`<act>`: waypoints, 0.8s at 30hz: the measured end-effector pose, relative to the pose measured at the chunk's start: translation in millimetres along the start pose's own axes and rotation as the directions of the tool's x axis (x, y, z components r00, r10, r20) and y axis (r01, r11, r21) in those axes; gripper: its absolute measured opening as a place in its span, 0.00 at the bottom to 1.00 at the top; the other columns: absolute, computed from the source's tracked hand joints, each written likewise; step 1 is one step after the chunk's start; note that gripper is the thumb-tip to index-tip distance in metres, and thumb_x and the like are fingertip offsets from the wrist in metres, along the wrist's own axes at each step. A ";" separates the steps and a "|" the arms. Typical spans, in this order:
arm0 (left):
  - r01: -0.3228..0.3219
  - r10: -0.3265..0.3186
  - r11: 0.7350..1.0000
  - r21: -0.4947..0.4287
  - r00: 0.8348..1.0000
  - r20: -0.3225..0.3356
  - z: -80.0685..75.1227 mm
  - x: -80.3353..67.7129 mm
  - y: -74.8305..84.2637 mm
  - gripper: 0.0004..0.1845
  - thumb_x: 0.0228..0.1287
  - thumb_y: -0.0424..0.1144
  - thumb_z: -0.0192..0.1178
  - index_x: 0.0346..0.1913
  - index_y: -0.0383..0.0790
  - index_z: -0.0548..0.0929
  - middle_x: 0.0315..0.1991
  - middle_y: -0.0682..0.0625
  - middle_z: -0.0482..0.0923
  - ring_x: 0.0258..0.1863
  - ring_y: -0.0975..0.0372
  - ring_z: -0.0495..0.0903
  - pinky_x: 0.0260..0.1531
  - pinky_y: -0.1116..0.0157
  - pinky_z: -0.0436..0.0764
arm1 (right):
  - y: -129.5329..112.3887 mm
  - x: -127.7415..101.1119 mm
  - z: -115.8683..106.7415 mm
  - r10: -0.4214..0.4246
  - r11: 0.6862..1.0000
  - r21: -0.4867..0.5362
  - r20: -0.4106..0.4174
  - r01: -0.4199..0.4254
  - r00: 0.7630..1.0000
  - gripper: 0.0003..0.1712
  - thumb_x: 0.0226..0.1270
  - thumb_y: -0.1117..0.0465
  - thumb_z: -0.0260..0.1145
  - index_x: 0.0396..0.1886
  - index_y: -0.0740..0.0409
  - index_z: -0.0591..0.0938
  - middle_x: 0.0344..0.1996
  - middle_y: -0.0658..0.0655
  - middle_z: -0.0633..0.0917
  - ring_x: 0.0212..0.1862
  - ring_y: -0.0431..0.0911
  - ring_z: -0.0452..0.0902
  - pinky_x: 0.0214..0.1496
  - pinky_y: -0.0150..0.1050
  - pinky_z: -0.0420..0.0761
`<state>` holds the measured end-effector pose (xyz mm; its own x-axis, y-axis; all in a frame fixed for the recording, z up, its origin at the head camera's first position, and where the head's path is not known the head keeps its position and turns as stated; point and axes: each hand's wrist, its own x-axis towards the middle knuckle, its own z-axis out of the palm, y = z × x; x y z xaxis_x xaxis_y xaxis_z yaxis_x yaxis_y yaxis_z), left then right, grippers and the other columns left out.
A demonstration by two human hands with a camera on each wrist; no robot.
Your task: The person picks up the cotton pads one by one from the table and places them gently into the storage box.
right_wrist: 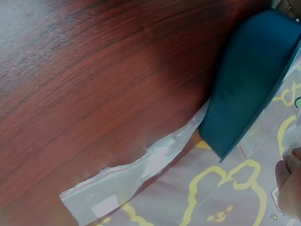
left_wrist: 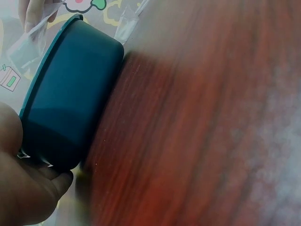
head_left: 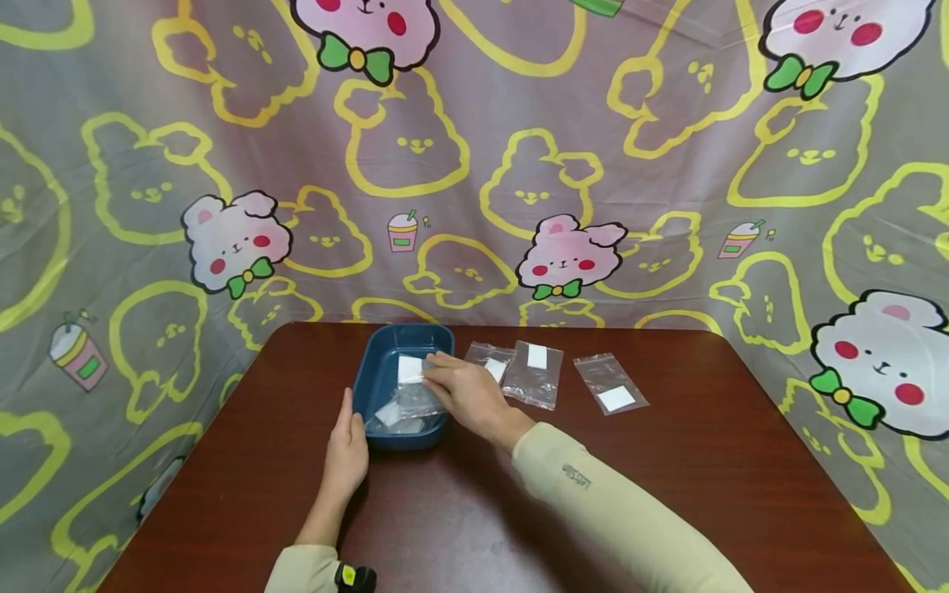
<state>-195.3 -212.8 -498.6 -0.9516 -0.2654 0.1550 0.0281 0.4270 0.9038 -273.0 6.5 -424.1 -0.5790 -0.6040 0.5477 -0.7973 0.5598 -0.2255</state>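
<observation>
a dark red wood table (head_left: pixel 667 486) stands before a grey curtain (head_left: pixel 474 165) printed with yellow and pink bears. on the table is a blue tray (head_left: pixel 371 387) with clear bags inside. the right hand (head_left: pixel 467 394) pinches one bag (head_left: pixel 410 370) over the tray. the left hand (head_left: pixel 345 449) lies relaxed against the tray's side. three more bags (head_left: pixel 535 372) lie right of the tray.

Both arms wear long, pale beige sleeves reaching the wrists. The right sleeve (head_left: pixel 630 519) carries small dark lettering near the cuff. At six o'clock, a black-and-yellow device (head_left: pixel 354 576) sits on the left sleeve (head_left: pixel 300 571). Both hands are bare.
</observation>
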 end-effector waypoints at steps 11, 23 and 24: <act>-0.016 0.016 1.000 0.015 1.000 -0.009 0.9 1.5 -1.4 0.30 0.81 0.32 0.38 0.81 0.38 0.47 0.79 0.38 0.48 0.76 0.45 0.50 0.73 0.46 0.52 | -2.6 7.1 2.4 -0.026 0.999 -0.019 -0.031 0.026 0.999 0.15 0.72 0.54 0.67 0.53 0.52 0.89 0.60 0.54 0.83 0.63 0.48 0.77 0.60 0.43 0.79; -0.021 0.021 1.000 0.004 1.000 -0.010 1.1 0.7 0.7 0.30 0.81 0.31 0.38 0.81 0.37 0.46 0.79 0.38 0.48 0.76 0.45 0.50 0.73 0.47 0.51 | -4.6 9.0 1.7 0.005 0.999 -0.038 -0.003 -0.005 1.000 0.15 0.73 0.52 0.66 0.54 0.49 0.89 0.61 0.52 0.82 0.64 0.44 0.75 0.62 0.40 0.77; -0.024 0.024 1.000 0.002 1.000 -0.011 1.4 0.9 0.5 0.30 0.81 0.31 0.38 0.81 0.37 0.46 0.79 0.38 0.48 0.76 0.45 0.50 0.73 0.46 0.51 | -5.3 9.0 1.5 0.007 0.999 -0.042 0.005 -0.007 1.000 0.15 0.73 0.52 0.66 0.54 0.49 0.89 0.61 0.52 0.82 0.65 0.44 0.75 0.62 0.40 0.76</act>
<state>-196.5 -211.6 -498.6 -0.9473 -0.2644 0.1808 0.0501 0.4349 0.8991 -274.2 -2.8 -419.2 -0.5855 -0.6025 0.5424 -0.7854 0.5874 -0.1953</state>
